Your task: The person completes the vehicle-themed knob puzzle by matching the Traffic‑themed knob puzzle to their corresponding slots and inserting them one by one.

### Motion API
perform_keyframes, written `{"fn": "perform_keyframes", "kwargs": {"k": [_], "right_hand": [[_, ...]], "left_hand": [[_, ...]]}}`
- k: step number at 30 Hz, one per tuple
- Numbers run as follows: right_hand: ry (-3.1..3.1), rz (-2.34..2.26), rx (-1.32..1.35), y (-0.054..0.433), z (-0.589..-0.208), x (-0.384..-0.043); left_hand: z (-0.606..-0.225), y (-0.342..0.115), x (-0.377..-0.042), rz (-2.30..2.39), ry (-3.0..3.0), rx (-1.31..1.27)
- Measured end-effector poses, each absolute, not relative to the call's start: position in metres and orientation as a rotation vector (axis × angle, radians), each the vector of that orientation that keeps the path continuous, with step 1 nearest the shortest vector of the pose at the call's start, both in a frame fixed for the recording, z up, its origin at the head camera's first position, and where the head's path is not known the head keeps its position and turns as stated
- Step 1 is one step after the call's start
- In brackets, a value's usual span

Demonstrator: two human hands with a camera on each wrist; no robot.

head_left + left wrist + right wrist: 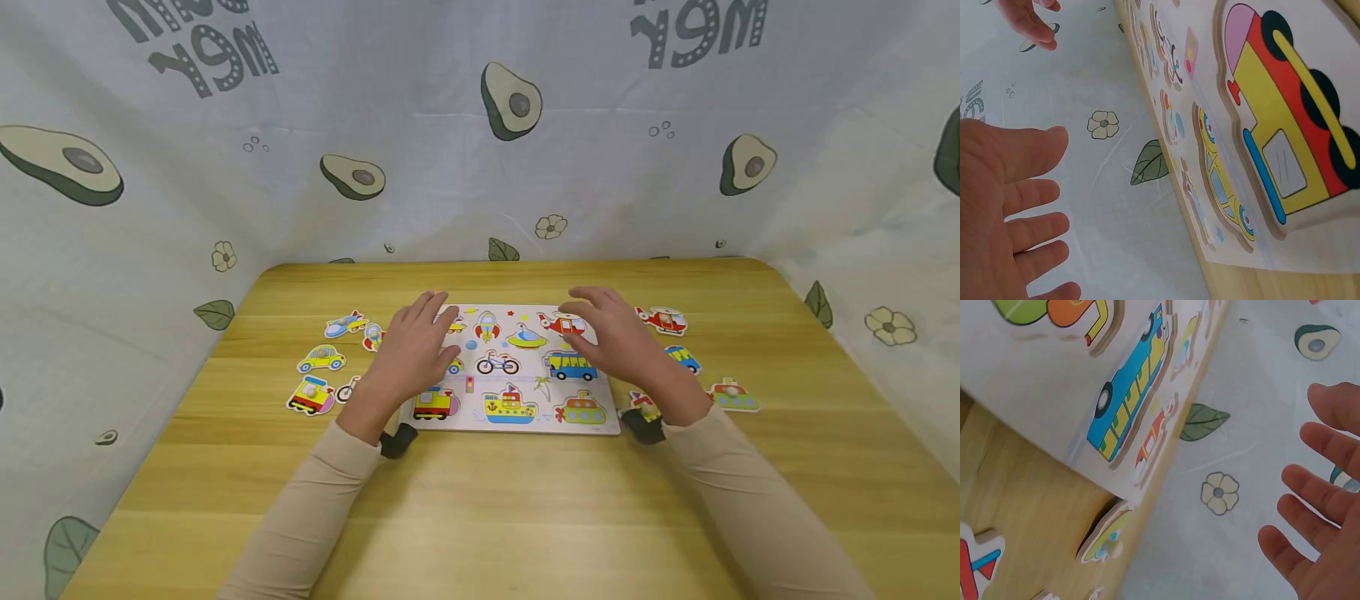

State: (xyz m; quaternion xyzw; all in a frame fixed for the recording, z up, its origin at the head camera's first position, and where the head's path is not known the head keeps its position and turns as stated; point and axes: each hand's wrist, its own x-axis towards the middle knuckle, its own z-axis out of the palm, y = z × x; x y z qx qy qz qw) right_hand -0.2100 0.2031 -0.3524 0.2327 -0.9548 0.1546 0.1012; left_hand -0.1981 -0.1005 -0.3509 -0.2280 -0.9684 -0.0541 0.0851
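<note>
A white wooden puzzle board (pixel 491 421) with recesses picturing vehicles lies on the table. Over its left part hovers my left hand (pixel 408 350), fingers loosely spread and holding nothing. My right hand (pixel 618 337) is likewise raised over the right part, with nothing in it. Both wrist views show the left hand (pixel 1016 219) and the right hand (pixel 1329 506) apart from the board. Left of the board lie loose pieces: a plane (pixel 347 324), a rocket (pixel 372 337), a yellow car (pixel 321 359), a train (pixel 310 396) and a partly hidden bicycle (pixel 347 390).
Right of the board lie a helicopter piece (pixel 663 321), a bus piece (pixel 683 359), a submarine piece (pixel 733 396) and a partly covered piece (pixel 643 406). A knobbed piece (pixel 1107 536) sits near the board's corner. Behind the wooden table (pixel 510 517) hangs an avocado-print cloth (pixel 435 108).
</note>
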Motion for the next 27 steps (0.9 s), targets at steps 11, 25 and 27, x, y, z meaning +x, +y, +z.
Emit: {"fn": "perform_keyframes", "kwargs": {"k": [11, 25, 27], "right_hand": [[-2.795, 0.451, 0.704, 0.227, -0.351, -0.204], [-2.933, 0.554, 0.595, 0.282, -0.351, -0.209], [-2.953, 0.568, 0.576, 0.29, -0.353, -0.213]], "left_hand": [[-0.36, -0.124, -0.203, -0.133, -2.991, -0.696], [-0.379, -0.155, -0.222, -0.391, -3.192, -0.803], [-0.381, -0.157, -0.223, -0.41, -3.222, -0.809]]}}
